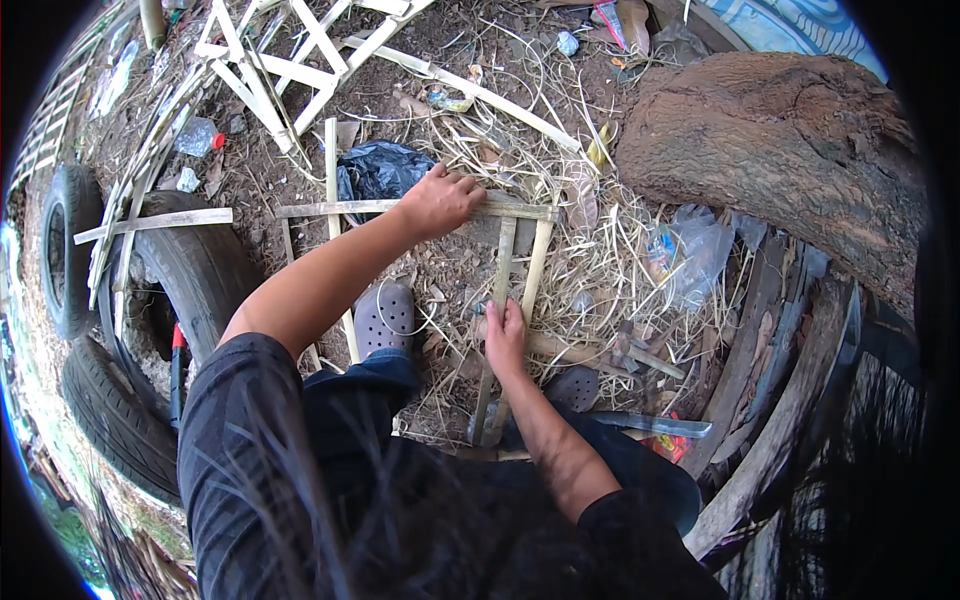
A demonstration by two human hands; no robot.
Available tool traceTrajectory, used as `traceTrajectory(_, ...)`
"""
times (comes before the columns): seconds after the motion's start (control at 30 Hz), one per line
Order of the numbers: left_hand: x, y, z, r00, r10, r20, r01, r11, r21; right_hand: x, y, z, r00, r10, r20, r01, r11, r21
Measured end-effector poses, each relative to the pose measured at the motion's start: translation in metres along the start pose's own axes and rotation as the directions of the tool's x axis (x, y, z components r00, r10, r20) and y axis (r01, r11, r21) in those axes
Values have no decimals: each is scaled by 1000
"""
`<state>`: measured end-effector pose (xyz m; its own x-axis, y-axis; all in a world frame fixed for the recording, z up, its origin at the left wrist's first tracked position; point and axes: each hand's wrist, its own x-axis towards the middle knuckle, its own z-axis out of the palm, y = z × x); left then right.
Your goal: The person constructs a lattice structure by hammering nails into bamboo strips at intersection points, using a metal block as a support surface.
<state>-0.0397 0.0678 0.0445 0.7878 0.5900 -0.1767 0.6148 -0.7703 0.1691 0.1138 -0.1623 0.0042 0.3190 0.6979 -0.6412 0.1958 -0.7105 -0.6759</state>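
Observation:
Low over the ground before me, a frame of bamboo slats spans between my legs. My left hand (pixel 440 203), fingers closed, grips the far crosswise slat (pixel 522 211), its arm reaching across the frame's left part. Nearer to me, my right hand (pixel 505 338) is wrapped around a narrow lengthwise slat (pixel 504 262), whose far end meets the crosswise slat near its right end. Just right of it, a paler slat (pixel 540 255) slants along the frame's right side. Another pale slat (pixel 333 170) crosses the frame at the left. My hands partly hide the slats.
A hammer (pixel 628 350) and a machete (pixel 655 424) lie at the right, near my grey clog (pixel 572 387). Beyond them is a thick log (pixel 770 150). Old tires (pixel 195 265) stand at the left. A black plastic bag (pixel 380 170) and a bamboo lattice (pixel 290 70) lie farther off.

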Motion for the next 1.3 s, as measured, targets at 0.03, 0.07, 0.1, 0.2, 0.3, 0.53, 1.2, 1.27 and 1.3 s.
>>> traceTrajectory(0.03,4,3,-3,1000,12,-3,-12,1000,-4,-1,8,4,987,-133,-92,134,991,12)
traceTrajectory(0.07,4,3,-8,999,31,-10,-31,999,19,-6,6,7,950,-260,-176,267,964,16)
traceTrajectory(0.1,4,5,-14,998,53,-17,-52,998,42,-13,5,3,950,-254,-182,262,965,22)
traceTrajectory(0.2,0,16,-38,995,96,11,-96,987,127,-36,-12,-20,946,-292,-137,282,955,-87)
traceTrajectory(0.3,-7,24,-86,995,91,-30,-86,986,141,-38,-33,-58,990,-134,33,133,991,20)
traceTrajectory(0.53,13,74,-100,835,-444,324,510,846,-155,6,5,-101,980,-193,-41,167,922,-350)
traceTrajectory(1.2,-60,167,112,686,-510,519,606,6,-795,30,74,-72,952,-170,253,220,958,-184)
traceTrajectory(1.27,-76,162,124,678,-493,545,538,-172,-825,27,74,-59,946,-196,257,262,931,-254)
traceTrajectory(1.3,-65,169,117,692,-480,539,527,-174,-832,37,86,-69,951,-195,240,258,928,-268)
